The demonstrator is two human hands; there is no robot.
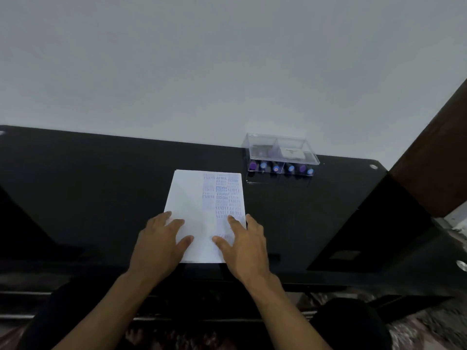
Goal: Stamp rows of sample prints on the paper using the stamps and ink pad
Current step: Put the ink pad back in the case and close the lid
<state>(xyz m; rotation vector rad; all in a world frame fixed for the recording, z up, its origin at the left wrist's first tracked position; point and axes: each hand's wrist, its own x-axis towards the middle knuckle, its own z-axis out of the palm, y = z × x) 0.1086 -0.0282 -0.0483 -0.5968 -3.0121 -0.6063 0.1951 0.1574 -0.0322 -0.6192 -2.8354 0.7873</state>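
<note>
I see my left hand [161,238] and right hand [242,238] lying flat, fingers spread, on the thin white sheet of paper [192,208] in the middle of the frame. It looks light and bendy, so I'd press near its bottom corners.

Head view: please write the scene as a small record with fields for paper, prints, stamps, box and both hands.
paper: white sheet lying flat on the black table
prints: blue stamped words crowded on the sheet's right part; left part blank
stamps: row of stamps inside the box, none taken out
box: clear plastic box, beyond the sheet to its right, near the wall
left hand: flat on the sheet's near left corner, fingers straight
right hand: flat on the near right corner
ink pad: cannot tell
</note>
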